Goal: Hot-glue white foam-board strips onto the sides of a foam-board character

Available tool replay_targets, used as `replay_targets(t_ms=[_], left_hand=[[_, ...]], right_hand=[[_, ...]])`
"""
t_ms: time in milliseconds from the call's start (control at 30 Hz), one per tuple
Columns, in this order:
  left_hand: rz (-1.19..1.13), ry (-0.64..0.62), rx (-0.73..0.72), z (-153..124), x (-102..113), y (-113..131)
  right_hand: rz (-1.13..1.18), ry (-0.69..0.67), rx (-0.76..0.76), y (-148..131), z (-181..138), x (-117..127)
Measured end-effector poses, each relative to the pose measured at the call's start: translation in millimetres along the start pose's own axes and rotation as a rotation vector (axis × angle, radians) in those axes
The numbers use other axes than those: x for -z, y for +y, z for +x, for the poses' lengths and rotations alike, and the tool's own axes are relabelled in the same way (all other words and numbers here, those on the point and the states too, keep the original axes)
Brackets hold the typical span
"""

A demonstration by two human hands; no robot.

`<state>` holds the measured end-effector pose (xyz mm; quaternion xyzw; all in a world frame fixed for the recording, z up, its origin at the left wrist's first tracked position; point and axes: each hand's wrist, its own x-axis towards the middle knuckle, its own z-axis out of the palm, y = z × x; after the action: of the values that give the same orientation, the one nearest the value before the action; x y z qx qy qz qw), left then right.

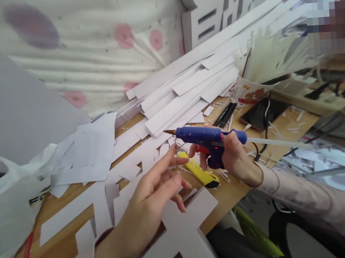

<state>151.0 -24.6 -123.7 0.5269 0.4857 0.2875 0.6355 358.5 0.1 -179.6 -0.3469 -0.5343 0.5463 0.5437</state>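
My right hand (237, 158) is wrapped round the handle of a blue hot glue gun (200, 135). Its brass nozzle points left, a red light glows on its side, and a long translucent glue stick (278, 142) sticks out at the back. My left hand (157, 190) is open with fingers apart; its index fingertip is at the gun's thin wire stand, and whether they touch I cannot tell. Just beyond that hand lies a yellow utility knife (201, 174) on the table. Below it is a white cut-out letter shape (186, 237), partly hidden by my left hand.
White board strips (187, 91) are stacked along the back of the wooden table (223, 198). A paper cup (250, 89) full of glue sticks, black pens (224, 116), a dark phone (265, 111) and cables stand right. Paper sheets (88, 153) and a plastic bag (13, 205) lie left.
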Motion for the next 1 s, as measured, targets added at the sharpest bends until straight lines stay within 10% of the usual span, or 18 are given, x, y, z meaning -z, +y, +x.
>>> replay_targets(t_ms=[400, 633, 800, 1000], left_hand=[[0.442, -0.034, -0.204, -2, -20, 11], [0.714, 0.274, -0.22, 1, 40, 3], [0.868, 0.431, -0.281, 16, 69, 8], [1.0, -0.003, -0.602, 75, 61, 1]], right_hand=[[0.159, 0.083, -0.088, 2, 5, -23], [0.117, 0.053, -0.474, -35, 4, -11], [-0.078, -0.029, -0.416, -40, -4, 11], [-0.758, -0.311, -0.056, -22, -3, 27]])
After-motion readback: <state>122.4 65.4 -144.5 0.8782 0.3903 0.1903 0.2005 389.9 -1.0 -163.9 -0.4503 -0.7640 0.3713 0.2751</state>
